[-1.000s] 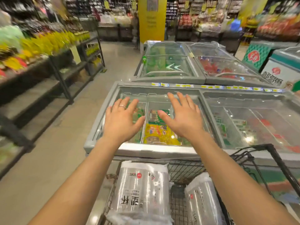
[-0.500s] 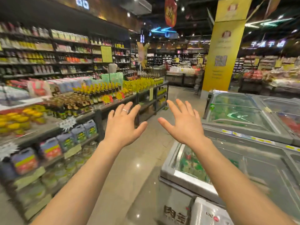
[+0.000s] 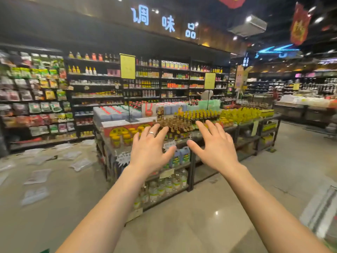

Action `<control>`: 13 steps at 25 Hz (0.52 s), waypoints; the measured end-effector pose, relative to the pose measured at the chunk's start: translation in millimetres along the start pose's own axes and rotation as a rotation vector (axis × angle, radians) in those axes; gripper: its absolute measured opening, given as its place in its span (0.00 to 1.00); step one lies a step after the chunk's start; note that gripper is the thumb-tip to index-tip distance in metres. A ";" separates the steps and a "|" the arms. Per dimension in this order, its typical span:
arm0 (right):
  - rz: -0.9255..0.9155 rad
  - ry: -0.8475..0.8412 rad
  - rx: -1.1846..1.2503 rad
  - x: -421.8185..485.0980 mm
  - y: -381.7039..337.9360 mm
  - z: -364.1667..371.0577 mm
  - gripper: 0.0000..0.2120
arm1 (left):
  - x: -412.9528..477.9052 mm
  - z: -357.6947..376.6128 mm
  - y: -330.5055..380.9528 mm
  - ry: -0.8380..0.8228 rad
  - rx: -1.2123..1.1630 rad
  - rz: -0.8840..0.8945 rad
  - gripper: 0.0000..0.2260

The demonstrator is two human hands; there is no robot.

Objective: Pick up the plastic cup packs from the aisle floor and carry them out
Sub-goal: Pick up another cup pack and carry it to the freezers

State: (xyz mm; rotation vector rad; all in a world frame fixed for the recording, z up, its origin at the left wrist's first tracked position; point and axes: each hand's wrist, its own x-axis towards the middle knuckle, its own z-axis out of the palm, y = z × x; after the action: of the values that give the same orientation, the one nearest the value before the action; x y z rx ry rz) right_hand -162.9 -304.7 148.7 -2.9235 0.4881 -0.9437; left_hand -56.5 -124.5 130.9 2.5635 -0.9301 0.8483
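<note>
Both arms reach forward at chest height, well above the floor (image 3: 182, 220). The left hand (image 3: 149, 150) is released, fingers spread and slightly bent, palm down, holding nothing; a ring (image 3: 151, 133) sits on one finger. The right hand (image 3: 217, 147) is just beside it, equally loose and splayed, also grasping nothing. The two thumbs point toward each other with a small gap between them.

The plastic cup packs (image 3: 80, 164) lie scattered on the aisle floor to the left, pale and clear-wrapped, somewhat blurred. They are spread from the near left edge of the view back toward the foot of the wall shelves (image 3: 94, 75), which run along the far left and carry packets and bottles. All the packs are well apart from both hands, lower and further left than the left hand; neither hand touches any of them.

Straight ahead, behind the hands, stands a low display stand (image 3: 191, 172). Brown bottles (image 3: 175, 125) crowd its top, with yellow-capped ones further right, and blue jugs (image 3: 184, 156) sit on a lower shelf between the two hands in the view. This stand separates the littered aisle on the left from the open floor on the right. A lit sign (image 3: 164, 22) hangs high above the far shelves.
</note>
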 end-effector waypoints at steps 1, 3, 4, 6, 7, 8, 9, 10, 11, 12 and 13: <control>-0.041 -0.011 0.026 8.2 -23.7 10.9 0.36 | -6.5 -4.0 -25.0 0.001 0.030 -0.040 0.34; -0.118 -0.031 0.072 22.2 -65.9 32.2 0.36 | -18.2 -11.2 -70.2 0.002 0.065 -0.120 0.34; -0.151 -0.044 0.089 28.6 -83.6 42.0 0.35 | -23.1 -14.2 -88.6 0.004 0.079 -0.152 0.34; -0.219 -0.066 0.134 44.8 -123.3 64.4 0.35 | -31.5 -20.0 -128.2 0.003 0.126 -0.216 0.34; -0.249 -0.075 0.157 53.5 -143.2 76.0 0.35 | -33.7 -22.3 -148.0 -0.002 0.146 -0.247 0.34; -0.278 -0.085 0.183 63.3 -163.0 88.2 0.36 | -35.3 -23.9 -168.3 -0.008 0.164 -0.277 0.34; -0.305 -0.094 0.207 73.3 -181.5 100.1 0.36 | -35.7 -24.6 -187.4 -0.010 0.182 -0.308 0.35; -0.329 -0.102 0.229 83.6 -198.3 112.6 0.36 | -35.0 -23.4 -205.7 -0.008 0.203 -0.338 0.34; -0.353 -0.106 0.245 94.8 -214.5 126.2 0.36 | -33.3 -21.3 -223.5 -0.007 0.225 -0.364 0.34; -0.375 -0.105 0.255 105.4 -228.4 138.5 0.36 | -31.1 -19.2 -238.4 -0.008 0.244 -0.384 0.34; -0.395 -0.102 0.269 116.4 -241.7 150.2 0.36 | -28.1 -16.1 -252.3 -0.012 0.261 -0.402 0.33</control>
State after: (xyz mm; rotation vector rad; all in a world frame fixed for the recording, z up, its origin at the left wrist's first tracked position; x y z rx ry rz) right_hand 81.8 -120.4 122.1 -2.8443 -0.2159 -0.8055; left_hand 84.8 86.1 110.3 2.8339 -0.2967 0.8788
